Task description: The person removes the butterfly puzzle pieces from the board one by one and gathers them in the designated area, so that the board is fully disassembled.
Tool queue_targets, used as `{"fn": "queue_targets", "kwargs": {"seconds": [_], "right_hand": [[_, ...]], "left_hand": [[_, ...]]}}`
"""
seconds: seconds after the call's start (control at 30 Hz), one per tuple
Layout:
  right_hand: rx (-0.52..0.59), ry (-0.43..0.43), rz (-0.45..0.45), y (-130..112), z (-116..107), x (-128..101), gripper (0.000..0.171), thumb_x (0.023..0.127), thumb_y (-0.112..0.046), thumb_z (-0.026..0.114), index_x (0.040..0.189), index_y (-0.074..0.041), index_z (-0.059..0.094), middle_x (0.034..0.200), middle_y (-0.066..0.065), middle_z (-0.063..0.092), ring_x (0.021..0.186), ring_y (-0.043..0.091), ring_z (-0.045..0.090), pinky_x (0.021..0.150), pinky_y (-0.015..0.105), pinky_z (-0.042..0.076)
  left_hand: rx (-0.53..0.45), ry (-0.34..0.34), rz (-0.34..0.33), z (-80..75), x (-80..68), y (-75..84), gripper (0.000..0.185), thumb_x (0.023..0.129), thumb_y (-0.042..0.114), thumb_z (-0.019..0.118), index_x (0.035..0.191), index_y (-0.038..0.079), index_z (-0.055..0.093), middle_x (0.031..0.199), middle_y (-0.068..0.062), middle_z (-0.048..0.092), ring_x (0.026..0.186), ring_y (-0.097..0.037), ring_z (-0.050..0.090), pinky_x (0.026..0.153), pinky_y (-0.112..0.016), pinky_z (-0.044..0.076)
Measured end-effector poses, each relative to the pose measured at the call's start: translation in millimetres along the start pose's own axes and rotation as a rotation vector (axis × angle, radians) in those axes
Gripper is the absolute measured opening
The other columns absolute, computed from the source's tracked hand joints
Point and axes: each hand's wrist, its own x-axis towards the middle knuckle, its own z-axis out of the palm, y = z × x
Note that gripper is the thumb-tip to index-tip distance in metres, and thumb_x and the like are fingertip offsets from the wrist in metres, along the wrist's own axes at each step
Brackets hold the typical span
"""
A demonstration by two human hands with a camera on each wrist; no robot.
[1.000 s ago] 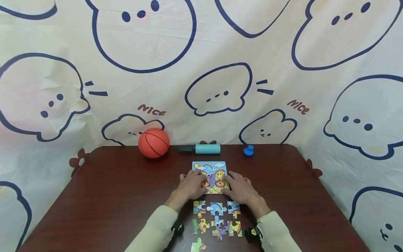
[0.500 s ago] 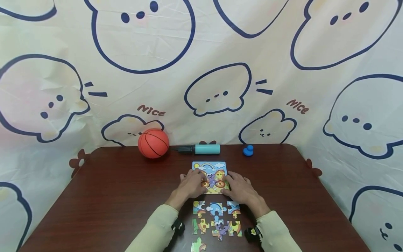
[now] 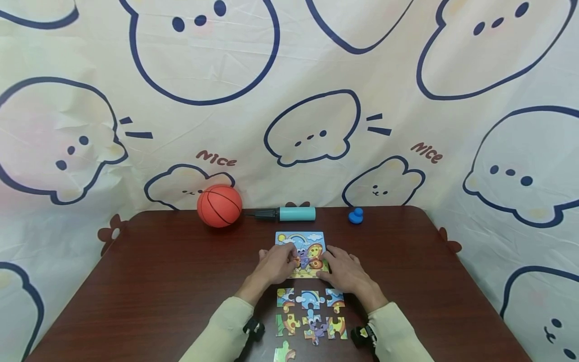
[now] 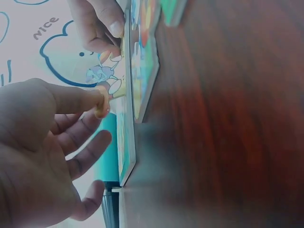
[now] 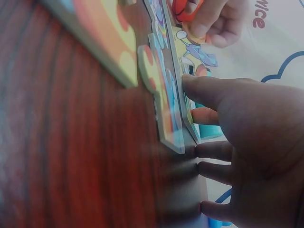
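Observation:
In the head view, a butterfly jigsaw puzzle (image 3: 300, 238) on a flat board lies mid-table between both hands. The left hand (image 3: 273, 265) is over its left side, thumb and index finger pinching a small orange-yellow puzzle piece (image 4: 102, 101), seen tilted just above the board in the left wrist view. On the board's right edge rests the right hand (image 3: 347, 271), with its fingers extended and thumb near the lower right corner. Nearer the person lie several loose jigsaw pieces, among them a rainbow piece (image 3: 310, 300), a purple piece (image 3: 315, 326) and a green piece (image 3: 284, 353).
Along the back of the brown table (image 3: 181, 281) stand an orange toy basketball (image 3: 219, 205), a teal marker-like object (image 3: 296, 214) with a black end, and a small blue knobbed object (image 3: 356, 215). A cartoon-printed cloth (image 3: 244, 125) hangs behind.
The left hand's thumb and fingers have come together and now pinch a piece at the butterfly's left wing. The right hand stays in place.

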Motion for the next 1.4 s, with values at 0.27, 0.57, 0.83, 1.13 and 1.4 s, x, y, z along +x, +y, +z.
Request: {"fn": "queue_targets", "kwargs": {"seconds": [0.27,0.57,0.83,1.13,1.4], "right_hand": [[-0.001,0.001,-0.009,0.4,-0.4,-0.2,0.040,0.090,-0.045,0.064,0.121,-0.021,0.057,0.151,0.014,0.040,0.140,0.034,0.036,0.106,0.064,0.028],[0.000,0.004,-0.007,-0.5,-0.3,-0.8,0.037,0.090,-0.043,0.065,0.120,-0.022,0.057,0.150,0.013,0.041,0.139,0.033,0.036,0.106,0.064,0.028],[-0.002,0.002,0.001,-0.6,-0.1,-0.9,0.039,0.089,-0.043,0.066,0.121,-0.021,0.058,0.149,0.013,0.042,0.139,0.033,0.037,0.106,0.064,0.028],[0.012,0.001,-0.012,-1.0,-0.4,-1.3,0.038,0.090,-0.043,0.065,0.119,-0.021,0.058,0.150,0.013,0.041,0.139,0.033,0.037,0.106,0.064,0.028],[0.009,0.003,0.002,-0.8,-1.0,-1.2,0.038,0.090,-0.044,0.064,0.120,-0.021,0.058,0.150,0.013,0.041,0.139,0.033,0.037,0.107,0.063,0.028]], "left_hand": [[-0.080,-0.011,0.052,-2.4,-15.1,3.1,0.005,0.094,0.027,0.063,0.098,0.024,0.063,0.074,0.014,0.057,0.067,-0.005,0.051,0.074,-0.038,0.027],[-0.063,-0.037,0.141,-4.8,-38.2,13.5,0.005,0.093,0.026,0.064,0.097,0.025,0.066,0.075,0.017,0.057,0.073,-0.003,0.052,0.072,-0.034,0.030],[-0.002,-0.058,0.220,-7.8,-59.6,29.5,0.004,0.089,0.027,0.068,0.094,0.028,0.067,0.077,0.020,0.058,0.076,-0.001,0.053,0.073,-0.032,0.032],[0.037,-0.145,0.307,-6.2,-83.7,41.5,0.005,0.088,0.028,0.068,0.092,0.030,0.066,0.078,0.026,0.059,0.078,0.003,0.049,0.077,-0.030,0.035],[0.038,-0.247,0.406,-1.1,-99.0,47.1,0.006,0.090,0.029,0.066,0.091,0.035,0.066,0.081,0.027,0.059,0.079,0.006,0.048,0.075,-0.028,0.036]]}}
